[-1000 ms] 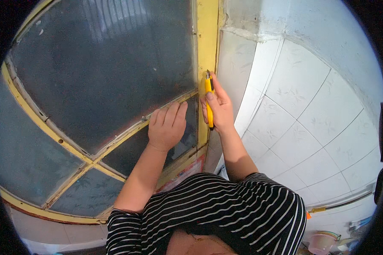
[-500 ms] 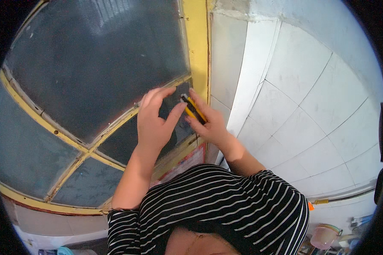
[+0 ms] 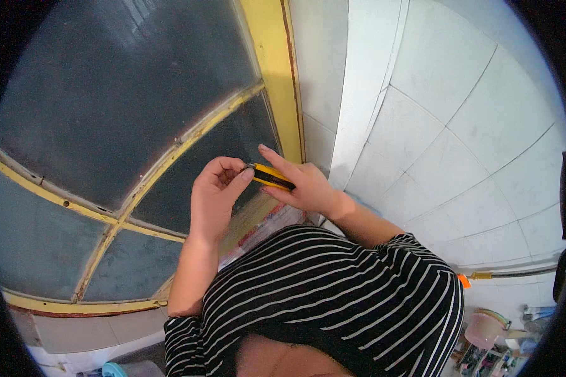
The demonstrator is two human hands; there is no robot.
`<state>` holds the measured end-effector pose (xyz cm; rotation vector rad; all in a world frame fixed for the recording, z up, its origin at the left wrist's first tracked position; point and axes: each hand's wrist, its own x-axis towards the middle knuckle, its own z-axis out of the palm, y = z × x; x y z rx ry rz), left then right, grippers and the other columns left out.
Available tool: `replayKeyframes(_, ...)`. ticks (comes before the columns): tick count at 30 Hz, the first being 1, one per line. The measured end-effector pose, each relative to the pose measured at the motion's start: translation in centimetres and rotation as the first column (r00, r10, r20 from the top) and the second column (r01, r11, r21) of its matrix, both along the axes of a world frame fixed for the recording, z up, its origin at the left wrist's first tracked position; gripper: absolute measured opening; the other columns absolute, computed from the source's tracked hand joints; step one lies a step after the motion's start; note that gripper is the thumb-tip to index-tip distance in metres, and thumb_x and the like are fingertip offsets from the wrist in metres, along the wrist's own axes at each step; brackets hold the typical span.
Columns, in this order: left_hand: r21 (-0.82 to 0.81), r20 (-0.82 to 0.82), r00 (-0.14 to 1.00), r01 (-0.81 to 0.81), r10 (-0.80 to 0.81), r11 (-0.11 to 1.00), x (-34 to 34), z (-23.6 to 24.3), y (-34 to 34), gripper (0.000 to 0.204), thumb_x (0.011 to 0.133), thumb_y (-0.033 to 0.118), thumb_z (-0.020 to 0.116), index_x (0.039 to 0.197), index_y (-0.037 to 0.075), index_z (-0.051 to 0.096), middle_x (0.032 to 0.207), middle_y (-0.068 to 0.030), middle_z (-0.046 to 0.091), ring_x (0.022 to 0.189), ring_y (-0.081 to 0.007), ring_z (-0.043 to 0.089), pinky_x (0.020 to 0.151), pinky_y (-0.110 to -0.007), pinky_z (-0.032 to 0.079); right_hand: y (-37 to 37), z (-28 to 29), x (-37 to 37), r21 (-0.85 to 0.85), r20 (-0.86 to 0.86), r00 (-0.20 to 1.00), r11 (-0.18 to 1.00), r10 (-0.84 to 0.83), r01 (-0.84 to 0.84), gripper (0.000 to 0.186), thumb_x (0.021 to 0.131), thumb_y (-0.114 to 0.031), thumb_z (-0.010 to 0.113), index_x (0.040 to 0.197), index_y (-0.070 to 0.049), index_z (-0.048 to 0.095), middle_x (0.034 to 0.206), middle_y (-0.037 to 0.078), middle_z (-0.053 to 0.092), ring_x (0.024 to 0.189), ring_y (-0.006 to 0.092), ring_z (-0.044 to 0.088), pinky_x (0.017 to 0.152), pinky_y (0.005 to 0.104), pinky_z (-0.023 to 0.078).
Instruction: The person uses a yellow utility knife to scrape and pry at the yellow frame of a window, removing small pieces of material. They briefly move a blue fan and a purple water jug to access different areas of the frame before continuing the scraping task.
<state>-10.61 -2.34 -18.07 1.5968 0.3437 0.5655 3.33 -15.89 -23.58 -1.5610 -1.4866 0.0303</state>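
A yellow-and-black utility knife (image 3: 272,178) lies almost horizontal between my two hands, in front of a yellow-framed window (image 3: 270,44) with dark panes. My right hand (image 3: 311,188) grips its body from the right, with the forefinger raised above it. My left hand (image 3: 215,195) has thumb and fingertips closed on the knife's left, metal-tipped end; the tip itself is mostly hidden by them.
White tiled walls (image 3: 440,176) meet beside the window on the right. A thin metal pipe (image 3: 522,271) runs low along the right. Below it are a pink bucket (image 3: 483,327) and small items; a container with a light-blue lid (image 3: 113,369) sits at bottom left.
Both hands have come down from the window frame and together in front of it. The knife has turned from upright to nearly horizontal, and my left hand now pinches its end.
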Motion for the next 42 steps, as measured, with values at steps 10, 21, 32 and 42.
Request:
replayKeyframes(10, -0.161, -0.079, 0.997, 0.003, -0.016, 0.987, -1.8, -2.4, 2.4, 0.008, 0.093, 0.008, 0.059, 0.101, 0.005, 0.060, 0.096, -0.0051, 0.064, 0.084, -0.0116, 0.058, 0.077, -0.025, 0.048, -2.5, -3.2, 3.4, -0.028, -0.096, 0.943, 0.947, -0.320, 0.319, 0.064, 0.086, -0.018, 0.068, 0.143, -0.009, 0.040, 0.122, 0.018, 0.061, 0.105, 0.0333, 0.064, 0.087, 0.0338, 0.049)
replayKeyframes(21, -0.508, -0.263, 0.960, -0.050, -0.100, 0.860, -6.9, -11.2, 4.5, 0.023, 0.096, 0.015, 0.054, 0.113, 0.002, 0.061, 0.096, -0.0062, 0.064, 0.085, -0.0130, 0.060, 0.077, -0.025, 0.049, -3.5, -8.5, 4.0, -0.142, -0.173, 0.892, 0.907, -0.417, 0.397, 0.056, 0.087, -0.018, 0.066, 0.137, -0.006, 0.045, 0.119, 0.022, 0.061, 0.108, 0.0334, 0.062, 0.091, 0.0364, 0.048)
replayKeyframes(32, -0.620, -0.423, 0.862, -0.049, -0.281, 0.783, -10.0, -18.8, 7.0, 0.022, 0.094, 0.008, 0.053, 0.115, 0.003, 0.059, 0.100, -0.0054, 0.062, 0.089, -0.0125, 0.057, 0.084, -0.026, 0.047, -9.4, -11.6, -0.6, -0.502, -0.279, 0.604, 0.649, -0.747, 0.571, 0.056, 0.089, -0.024, 0.065, 0.139, -0.010, 0.045, 0.119, 0.019, 0.062, 0.101, 0.0269, 0.064, 0.085, 0.0342, 0.049)
replayKeyframes(42, -0.772, -0.400, 0.812, -0.048, -0.425, 0.634, -10.4, -27.7, 6.0, 0.022, 0.091, 0.004, 0.050, 0.110, -0.003, 0.058, 0.101, -0.0097, 0.061, 0.091, -0.0169, 0.058, 0.083, -0.027, 0.048, -16.8, -17.8, -10.3, -0.674, -0.088, 0.436, 0.376, -0.895, 0.635, 0.054, 0.087, -0.029, 0.067, 0.135, -0.013, 0.048, 0.099, 0.022, 0.066, 0.085, 0.0378, 0.065, 0.074, 0.0398, 0.050)
